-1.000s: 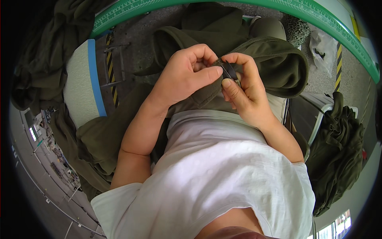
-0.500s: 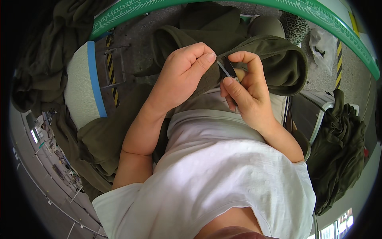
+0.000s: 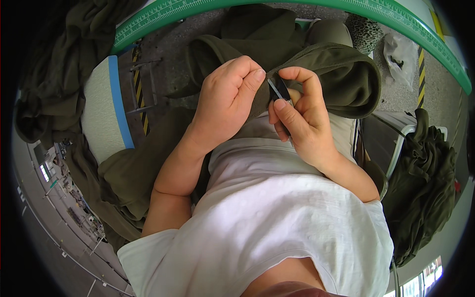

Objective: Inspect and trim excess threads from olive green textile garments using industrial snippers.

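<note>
Olive garment (image 3: 341, 74) pinched taut by left hand (image 3: 225, 106); right hand (image 3: 302, 123) closed on thread snips (image 3: 279, 89) beside that pinch, best cutting close, clear of cloth

Even, bright daylight fills the scene, with no hard glare. The white shirt (image 3: 277, 222) is the brightest surface and keeps its weave. Soft shadow lies beneath the left hand (image 3: 227, 106) and in the folds of the olive garment (image 3: 341, 74), which reads dark. Fisheye distortion bends the green ruler edge (image 3: 208, 7) into an arc above the shirt. A black vignette rings the frame. Focus is sharp at the hands, softer toward the rim.
</note>
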### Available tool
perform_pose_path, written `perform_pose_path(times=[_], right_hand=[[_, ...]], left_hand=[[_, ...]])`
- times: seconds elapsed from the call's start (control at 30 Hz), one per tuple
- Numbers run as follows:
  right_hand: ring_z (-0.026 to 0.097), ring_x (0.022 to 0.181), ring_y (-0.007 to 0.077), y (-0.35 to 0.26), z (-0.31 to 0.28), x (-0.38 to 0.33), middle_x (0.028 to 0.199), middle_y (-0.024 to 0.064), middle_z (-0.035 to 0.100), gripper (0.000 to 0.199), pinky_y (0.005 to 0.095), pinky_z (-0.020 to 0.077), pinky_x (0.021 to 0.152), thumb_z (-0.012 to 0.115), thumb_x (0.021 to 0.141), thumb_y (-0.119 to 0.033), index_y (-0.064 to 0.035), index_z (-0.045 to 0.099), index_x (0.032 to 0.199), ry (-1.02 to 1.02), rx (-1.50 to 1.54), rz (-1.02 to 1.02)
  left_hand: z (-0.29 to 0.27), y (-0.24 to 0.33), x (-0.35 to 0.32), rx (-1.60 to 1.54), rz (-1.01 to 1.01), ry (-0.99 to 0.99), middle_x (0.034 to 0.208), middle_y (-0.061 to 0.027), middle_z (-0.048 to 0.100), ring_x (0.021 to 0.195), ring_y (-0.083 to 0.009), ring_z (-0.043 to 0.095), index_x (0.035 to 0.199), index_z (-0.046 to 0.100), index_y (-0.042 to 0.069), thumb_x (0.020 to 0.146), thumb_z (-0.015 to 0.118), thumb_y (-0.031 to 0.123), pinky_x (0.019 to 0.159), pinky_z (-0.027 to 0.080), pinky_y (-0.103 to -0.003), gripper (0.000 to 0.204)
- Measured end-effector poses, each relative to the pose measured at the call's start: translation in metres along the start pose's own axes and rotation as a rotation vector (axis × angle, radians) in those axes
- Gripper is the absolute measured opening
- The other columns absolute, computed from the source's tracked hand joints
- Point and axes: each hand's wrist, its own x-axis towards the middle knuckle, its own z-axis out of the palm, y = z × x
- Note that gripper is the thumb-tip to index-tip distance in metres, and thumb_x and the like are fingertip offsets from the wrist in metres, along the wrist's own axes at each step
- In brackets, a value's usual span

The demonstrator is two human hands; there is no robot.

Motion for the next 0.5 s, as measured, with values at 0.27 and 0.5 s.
perform_pose_path(times=[0.27, 0.5], right_hand=[[0.043, 0.055, 0.0056, 0.012, 0.000, -0.001, 0.077, 0.0048, 0.055, 0.037, 0.0175, 0.0348, 0.047, 0.047, 0.096, -0.007, -0.0071, 0.026, 0.127, -0.009, -0.031, -0.056], [0.044, 0.059, 0.0034, 0.020, -0.003, 0.002, 0.079, 0.0025, 0.056, 0.037, 0.0159, 0.0355, 0.050, 0.048, 0.096, -0.008, -0.0072, 0.026, 0.125, -0.001, -0.233, -0.152]], left_hand=[[0.002, 0.019, -0.006, 0.104, 0.058, 0.096, 0.073, -0.0047, 0.052, 0.065, -0.0146, 0.049, 0.083, 0.056, 0.001, 0.080, 0.062, 0.000, 0.058, 0.041, -0.027, 0.007], [-0.004, 0.016, -0.007, 0.341, 0.180, 0.111, 0.076, -0.0056, 0.052, 0.069, -0.0183, 0.050, 0.084, 0.057, 0.003, 0.075, 0.066, -0.003, 0.060, 0.041, -0.028, 0.014]])
